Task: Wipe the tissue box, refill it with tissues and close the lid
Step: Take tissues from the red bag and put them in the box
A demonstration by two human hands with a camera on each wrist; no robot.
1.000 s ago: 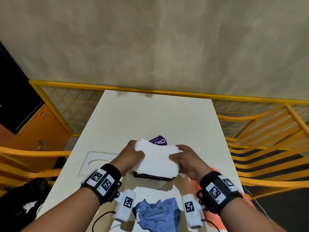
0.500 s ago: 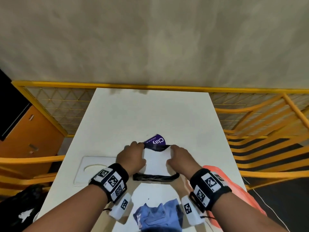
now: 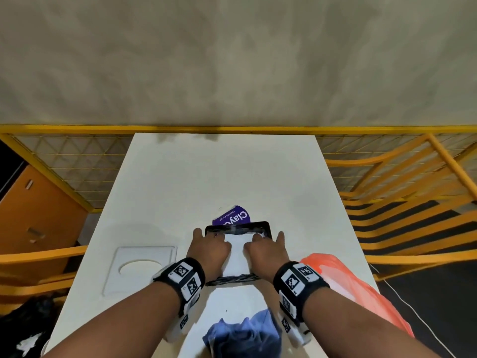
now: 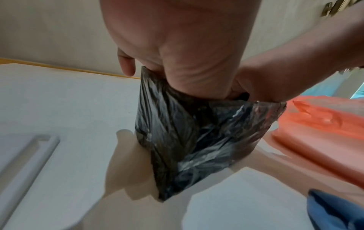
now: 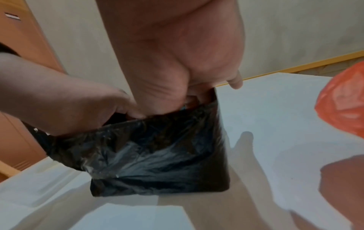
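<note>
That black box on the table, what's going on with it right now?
A person is refilling the box with tissues. Both the left hand and the right hand are down inside its open top, pressing the white stack in. The lid lies off to the left on the table, so closing is not yet done. A blue cloth sits near the front edge, an orange bag to the right, and a purple packet behind the box.
</note>
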